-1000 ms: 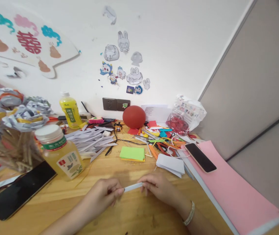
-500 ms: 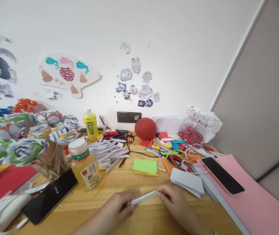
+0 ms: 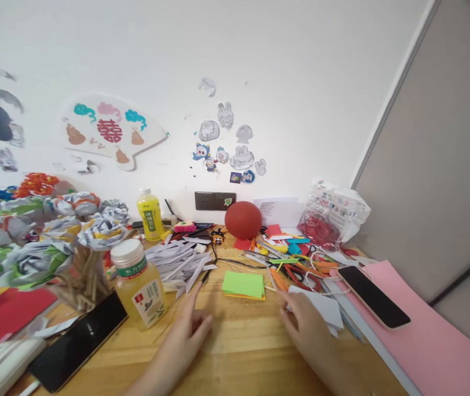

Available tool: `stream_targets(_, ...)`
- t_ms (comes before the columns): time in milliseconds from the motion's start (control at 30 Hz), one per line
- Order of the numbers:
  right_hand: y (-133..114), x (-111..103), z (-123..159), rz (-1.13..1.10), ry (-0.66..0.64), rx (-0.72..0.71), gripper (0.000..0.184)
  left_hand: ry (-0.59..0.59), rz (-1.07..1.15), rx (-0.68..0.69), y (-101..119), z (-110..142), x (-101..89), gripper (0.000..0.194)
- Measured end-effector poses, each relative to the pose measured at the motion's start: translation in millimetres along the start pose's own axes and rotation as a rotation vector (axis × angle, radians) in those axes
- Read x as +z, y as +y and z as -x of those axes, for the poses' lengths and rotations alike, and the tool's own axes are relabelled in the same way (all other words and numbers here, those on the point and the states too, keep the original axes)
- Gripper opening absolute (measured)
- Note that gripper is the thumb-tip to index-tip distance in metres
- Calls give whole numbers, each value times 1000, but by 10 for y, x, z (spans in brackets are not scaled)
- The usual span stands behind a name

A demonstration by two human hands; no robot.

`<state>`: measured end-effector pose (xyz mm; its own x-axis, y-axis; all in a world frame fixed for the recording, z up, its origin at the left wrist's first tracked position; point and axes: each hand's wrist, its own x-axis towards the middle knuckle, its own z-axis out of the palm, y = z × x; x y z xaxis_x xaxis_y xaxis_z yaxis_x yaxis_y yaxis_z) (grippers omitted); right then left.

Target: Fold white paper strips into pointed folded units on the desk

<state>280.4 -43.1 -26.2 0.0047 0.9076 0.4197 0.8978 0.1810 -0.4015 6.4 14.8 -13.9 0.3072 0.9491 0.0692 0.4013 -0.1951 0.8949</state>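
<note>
My left hand [image 3: 185, 335] is open, index finger stretched towards the front of a heap of folded white paper strips [image 3: 177, 261], thumb held apart. Nothing shows in its grasp. At the near left edge of a stack of white paper slips [image 3: 321, 308], my right hand [image 3: 309, 327] reaches with its fingers extended. It covers part of the stack, and whether the fingertips touch the paper I cannot tell. Between the hands, a little farther back, lies a pad of green and yellow paper squares [image 3: 243, 284].
A bottle of yellow drink [image 3: 142, 286] stands left of my left hand, beside a black phone [image 3: 80, 341]. Another phone [image 3: 372, 297] lies on pink sheets [image 3: 436, 330] at right. Scissors, paper scraps and a red balloon [image 3: 243, 220] are at the back.
Both hands held a folded white paper strip between them; they have parted. My left hand has moved up and left to the strip heap without it, my right hand to the white slips.
</note>
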Motion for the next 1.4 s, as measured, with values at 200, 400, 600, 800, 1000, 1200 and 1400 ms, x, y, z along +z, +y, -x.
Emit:
stream_targets(200,465,-138,-47,411,16,180,32,-154,-215,76,-6,32,10,64)
stream_targets(400,362,-280,-35,360,-81,159,42,-207,-315,115,-52,9,1,58)
stream_targets(600,227,-402,-56,255,-132,127,19,-216,-331,131,-46,24,-1,56)
stream_targets(800,265,-407,-58,196,14,32,25,-198,-344,165,-62,23,2,54)
stream_targets(1000,-134,-333,-12,209,275,-494,30,-129,-448,449,118,164,17,33)
stream_targets(1200,-645,150,222,161,60,-737,24,-26,-599,910,245,384,280,27)
stream_targets(1400,-549,136,213,21,-253,-635,16,-47,-748,1026,97,353,388,28)
